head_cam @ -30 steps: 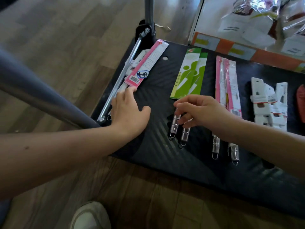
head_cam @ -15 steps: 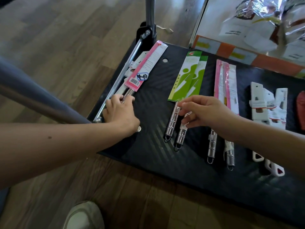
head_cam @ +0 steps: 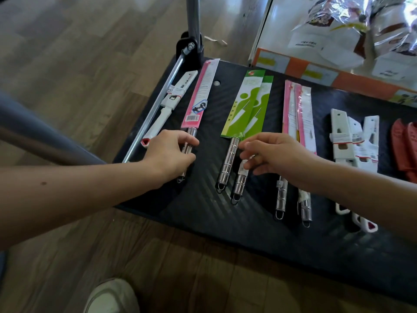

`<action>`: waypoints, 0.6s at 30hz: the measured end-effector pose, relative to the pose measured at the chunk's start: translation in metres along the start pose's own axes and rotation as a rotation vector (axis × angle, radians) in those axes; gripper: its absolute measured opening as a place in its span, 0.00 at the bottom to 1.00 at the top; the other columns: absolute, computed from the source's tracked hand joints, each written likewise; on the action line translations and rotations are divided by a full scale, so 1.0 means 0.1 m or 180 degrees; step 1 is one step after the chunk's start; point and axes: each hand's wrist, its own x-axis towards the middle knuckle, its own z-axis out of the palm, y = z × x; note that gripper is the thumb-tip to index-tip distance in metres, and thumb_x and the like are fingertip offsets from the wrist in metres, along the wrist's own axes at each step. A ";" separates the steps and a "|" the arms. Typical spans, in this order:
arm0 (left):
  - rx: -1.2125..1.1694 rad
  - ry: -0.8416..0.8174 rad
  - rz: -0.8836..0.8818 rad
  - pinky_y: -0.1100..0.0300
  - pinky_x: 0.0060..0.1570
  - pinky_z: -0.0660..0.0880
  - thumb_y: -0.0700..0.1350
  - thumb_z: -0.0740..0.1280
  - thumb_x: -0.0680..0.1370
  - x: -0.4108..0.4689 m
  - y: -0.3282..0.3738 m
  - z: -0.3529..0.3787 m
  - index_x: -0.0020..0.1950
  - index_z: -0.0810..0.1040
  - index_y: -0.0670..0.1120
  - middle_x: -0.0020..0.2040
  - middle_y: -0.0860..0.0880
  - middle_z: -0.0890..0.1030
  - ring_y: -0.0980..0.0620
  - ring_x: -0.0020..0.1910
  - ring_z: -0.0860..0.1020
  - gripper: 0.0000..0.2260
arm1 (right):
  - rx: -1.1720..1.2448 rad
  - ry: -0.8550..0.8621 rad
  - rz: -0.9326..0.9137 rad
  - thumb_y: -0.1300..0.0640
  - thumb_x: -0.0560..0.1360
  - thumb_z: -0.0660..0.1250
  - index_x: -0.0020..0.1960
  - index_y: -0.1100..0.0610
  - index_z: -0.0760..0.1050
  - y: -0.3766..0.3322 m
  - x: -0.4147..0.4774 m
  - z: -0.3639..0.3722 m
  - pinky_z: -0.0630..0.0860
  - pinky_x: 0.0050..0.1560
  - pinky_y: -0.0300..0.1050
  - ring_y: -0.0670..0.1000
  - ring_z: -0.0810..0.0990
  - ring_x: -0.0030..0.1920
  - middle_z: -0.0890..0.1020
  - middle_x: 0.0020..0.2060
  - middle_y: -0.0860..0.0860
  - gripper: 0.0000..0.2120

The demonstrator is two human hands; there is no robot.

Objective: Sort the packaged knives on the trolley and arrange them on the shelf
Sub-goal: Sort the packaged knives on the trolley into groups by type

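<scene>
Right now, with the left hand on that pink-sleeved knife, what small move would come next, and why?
Probably lift the lone pink-sleeved knife off the trolley and carry it right to the two pink-sleeved knives. The left hand grips its steel handle, and the green-sleeved pair lies between, so sliding would knock them.

One view, head-worn and wide-angle. It looks forward and steeply down across the near long edge of the trolley deck [head_cam: 225, 222], close enough for both arms to reach. Frame centre falls between the left hand [head_cam: 169, 152] on the pink-packaged knife [head_cam: 198, 98] and the right hand [head_cam: 279, 157] at the green-packaged knives [head_cam: 246, 105]. A shoe [head_cam: 112, 297] marks the bottom edge. The shelf [head_cam: 282, 30] fills the top right corner.
</scene>
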 end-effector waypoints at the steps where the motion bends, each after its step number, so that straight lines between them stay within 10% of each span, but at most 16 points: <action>1: -0.0224 -0.0052 -0.0031 0.57 0.47 0.77 0.37 0.69 0.71 -0.03 0.02 -0.01 0.51 0.80 0.51 0.48 0.48 0.81 0.46 0.45 0.80 0.12 | -0.0031 -0.0004 0.0004 0.58 0.76 0.63 0.49 0.61 0.78 0.00 0.00 0.01 0.76 0.31 0.34 0.45 0.78 0.31 0.80 0.38 0.51 0.08; 10: -0.1480 -0.0531 0.0198 0.68 0.33 0.74 0.37 0.72 0.69 -0.42 0.41 0.11 0.44 0.80 0.56 0.28 0.54 0.80 0.60 0.29 0.77 0.14 | 0.0924 -0.0268 0.0146 0.49 0.76 0.62 0.50 0.59 0.78 -0.02 0.00 0.16 0.71 0.36 0.38 0.44 0.74 0.30 0.80 0.39 0.50 0.14; 14: -0.1459 -0.0551 0.0281 0.59 0.43 0.78 0.40 0.72 0.70 -0.46 0.51 0.22 0.49 0.81 0.57 0.39 0.44 0.82 0.49 0.38 0.79 0.13 | 0.1393 -0.0132 0.0000 0.50 0.75 0.63 0.48 0.60 0.77 -0.07 0.02 0.09 0.70 0.32 0.37 0.44 0.72 0.29 0.77 0.33 0.50 0.13; 18: -0.1406 -0.0675 0.0377 0.57 0.45 0.78 0.40 0.71 0.70 -0.47 0.53 0.26 0.50 0.80 0.57 0.36 0.50 0.81 0.50 0.39 0.80 0.13 | 0.1258 0.0058 -0.0050 0.55 0.74 0.65 0.48 0.63 0.78 -0.04 0.04 0.03 0.74 0.50 0.48 0.54 0.73 0.41 0.77 0.42 0.57 0.10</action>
